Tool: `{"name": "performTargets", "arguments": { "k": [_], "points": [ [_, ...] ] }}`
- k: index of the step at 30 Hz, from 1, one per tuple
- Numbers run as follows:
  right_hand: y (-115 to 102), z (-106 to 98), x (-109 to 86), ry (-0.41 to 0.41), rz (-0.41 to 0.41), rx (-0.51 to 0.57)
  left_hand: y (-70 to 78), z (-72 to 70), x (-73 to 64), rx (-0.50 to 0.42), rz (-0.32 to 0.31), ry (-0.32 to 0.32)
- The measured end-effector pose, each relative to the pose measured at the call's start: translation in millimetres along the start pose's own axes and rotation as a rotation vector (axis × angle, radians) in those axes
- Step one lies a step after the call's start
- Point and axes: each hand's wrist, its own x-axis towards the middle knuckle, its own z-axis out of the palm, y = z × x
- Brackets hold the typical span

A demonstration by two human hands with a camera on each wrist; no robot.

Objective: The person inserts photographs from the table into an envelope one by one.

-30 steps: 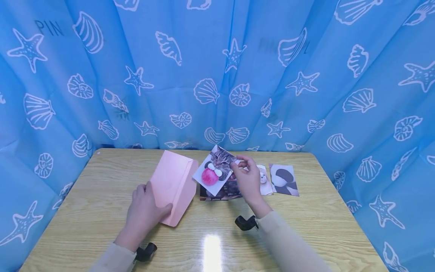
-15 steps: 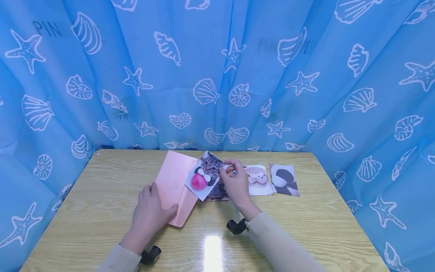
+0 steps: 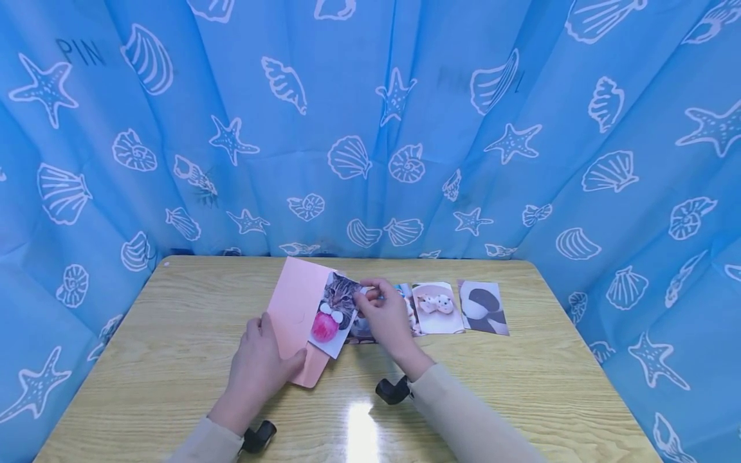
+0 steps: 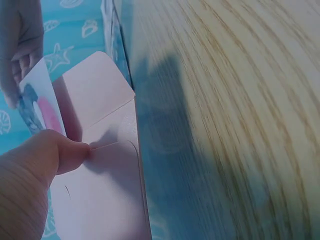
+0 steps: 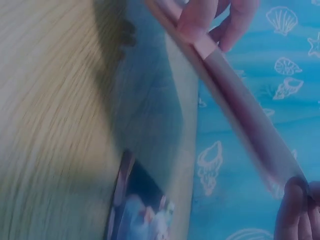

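Note:
A pink envelope [image 3: 295, 302], its flap [image 4: 95, 90] folded open to the right, is held tilted by my left hand [image 3: 260, 357], the thumb across its front near the mouth. My right hand [image 3: 386, 321] pinches the right edge of a photo print [image 3: 338, 302] showing a tabby cat and a pink ball. The print's left edge lies along the envelope's mouth. In the left wrist view the thumb hides the print's lower end, so I cannot tell how far it is inside. Beneath my right hand lies a dark photo print [image 3: 360, 332], partly covered.
To the right, more photo prints lie in a row on the wooden table [image 3: 521, 399]: a partly covered colourful print [image 3: 410, 310], a print of a white bowl [image 3: 438, 308] and a grey-and-white print [image 3: 484, 308]. A blue shell-patterned curtain [image 3: 370, 128] stands behind the table's back edge.
My right hand has carried the cat print left and slightly down, from beside the envelope to its mouth. More of the prints on the right now shows. The envelope has shifted slightly right.

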Motion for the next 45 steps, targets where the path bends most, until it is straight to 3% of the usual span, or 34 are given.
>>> {"name": "performTargets", "arguments": {
  "k": [4, 7, 13, 19, 24, 33, 45],
  "points": [
    [-9.9, 5.5, -10.2, -0.043, -0.027, 0.006, 0.0, 1.2, -0.1, 0.009, -0.006, 0.004],
    [-3.9, 12.2, -14.7, -0.078, -0.056, -0.018, -0.1, 1.6, 0.2, 0.014, 0.002, 0.015],
    [10.9, 19.4, -12.6, -0.081, -0.110, -0.268, 1.6, -0.5, 0.1, 0.010, 0.013, 0.022],
    [22.5, 16.4, -1.6, -0.088, -0.104, -0.387, 2.7, -2.2, 0.1, -0.010, -0.001, 0.008],
    [24.1, 17.2, 3.5, -0.113, -0.023, -0.330, 2.2, -0.4, 0.3, -0.030, -0.007, -0.013],
    [23.1, 22.2, 7.9, -0.076, 0.077, -0.204, 2.6, 0.8, -0.1, -0.006, -0.014, -0.031],
    [23.1, 28.2, 11.9, -0.063, 0.109, -0.179, 0.7, 3.3, -1.2, 0.005, -0.020, -0.027]
  ]
}}
